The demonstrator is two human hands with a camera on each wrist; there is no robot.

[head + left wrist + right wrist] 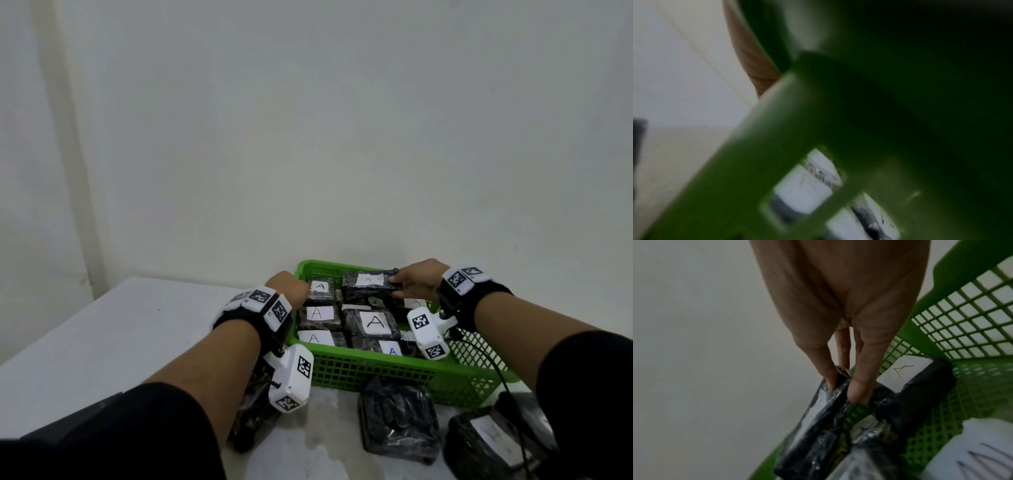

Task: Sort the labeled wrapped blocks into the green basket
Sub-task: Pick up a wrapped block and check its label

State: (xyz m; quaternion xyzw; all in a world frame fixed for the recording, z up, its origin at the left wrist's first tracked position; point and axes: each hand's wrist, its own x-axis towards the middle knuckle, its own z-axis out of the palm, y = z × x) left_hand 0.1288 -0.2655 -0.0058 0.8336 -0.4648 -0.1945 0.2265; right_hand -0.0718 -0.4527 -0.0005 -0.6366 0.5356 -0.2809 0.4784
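Evidently the placing step was in hand: one wrapped block (368,286), dark plastic with a white label marked A, hung in the upper middle of the basket as the head view showed it, raised above the blocks already packed below. The right hand (416,279) held it by its right end; in the right wrist view the fingers (860,382) ran down and pinched the block's (818,426) crinkled wrap, so that grip was narrow and closed on the block. Under and around it the green basket (376,371) carried several labelled blocks lying flat, most showing an A, one in blue ink at the lower right of the stack. The left hand (286,286) sat at the basket's upper left corner, at the rim; whether its fingers were curled over the rim or merely resting there could not be told, since the left wrist view showed only blurred green plastic (777,146) close to the lens.

Lower in the frame, on the bench (102,335) in front of the basket, at least two more wrapped blocks waited, one (399,418) showing no label and one (493,438) at the lower right with a white label.

By my judgement the next move called for lowering the held block into a free spot at the back, keeping it level, label up, then releasing.
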